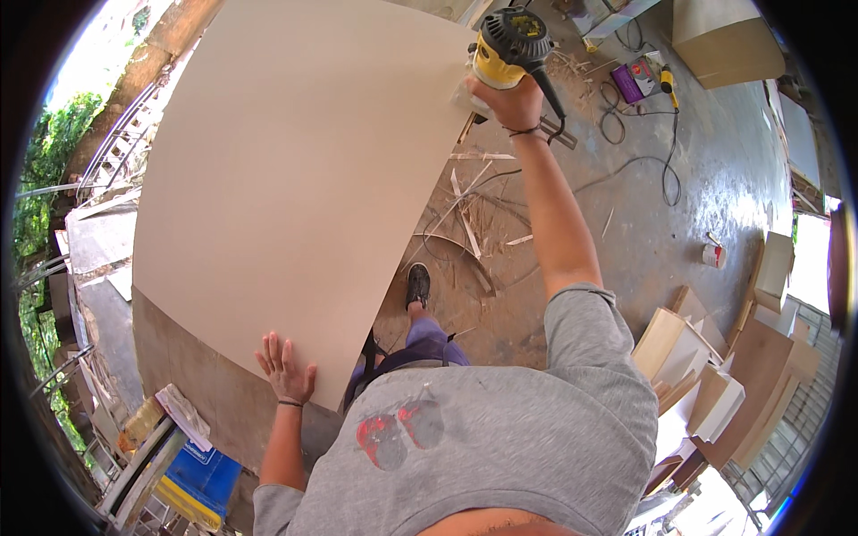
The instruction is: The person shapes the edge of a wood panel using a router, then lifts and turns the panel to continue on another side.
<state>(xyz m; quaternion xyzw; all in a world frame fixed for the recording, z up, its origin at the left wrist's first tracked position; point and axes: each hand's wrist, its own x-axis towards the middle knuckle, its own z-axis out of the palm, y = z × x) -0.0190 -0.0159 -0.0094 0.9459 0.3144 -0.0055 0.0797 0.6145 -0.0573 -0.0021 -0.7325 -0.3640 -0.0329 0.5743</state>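
Observation:
A large pale beige sheet [286,179] lies flat before me, stretching from near my waist to the top of the view. At its far right edge, my right hand [511,105] is wrapped round a yellow and black trim router [499,61]. The router sits upright on the sheet's edge, its base partly hidden by my fingers, and the bit cannot be seen. A black cord hangs from its top past my wrist. On the near left part of the sheet, my left hand [288,373] rests palm down with fingers stretched out, holding nothing.
Wood strips and shavings [469,210] litter the floor right of the sheet, with a cord running among them. Farther right are a purple box [627,82], a yellow power tool [668,80] and a white tub [713,256]. Stacked boards [679,353] stand near right; a blue-yellow container [198,478] near left.

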